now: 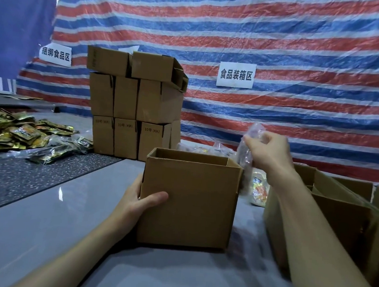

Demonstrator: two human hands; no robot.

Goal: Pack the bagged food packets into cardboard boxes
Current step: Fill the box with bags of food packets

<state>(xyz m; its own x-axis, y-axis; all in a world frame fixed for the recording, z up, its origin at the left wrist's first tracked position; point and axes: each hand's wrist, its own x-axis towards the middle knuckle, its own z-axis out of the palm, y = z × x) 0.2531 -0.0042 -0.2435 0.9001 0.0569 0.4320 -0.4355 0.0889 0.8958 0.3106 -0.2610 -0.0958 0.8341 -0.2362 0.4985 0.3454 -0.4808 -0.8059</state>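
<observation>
An open cardboard box [190, 200] stands upright on the grey table in front of me. My left hand [137, 203] grips its lower left corner, thumb across the front face. My right hand [269, 154] is raised just right of the box's top edge and pinches the top of a clear bag of food packets [246, 155], which hangs down beside the box's right wall. The bag's lower part is hidden behind the box. More bagged packets [258, 191] lie on the table behind and to the right of the box.
A stack of closed cardboard boxes [133, 103] rises behind the open box. Loose gold and dark food packets [22, 132] pile at the left on a dark mat. Open boxes [339, 201] sit at the right under my forearm. A striped tarp with two paper signs hangs behind.
</observation>
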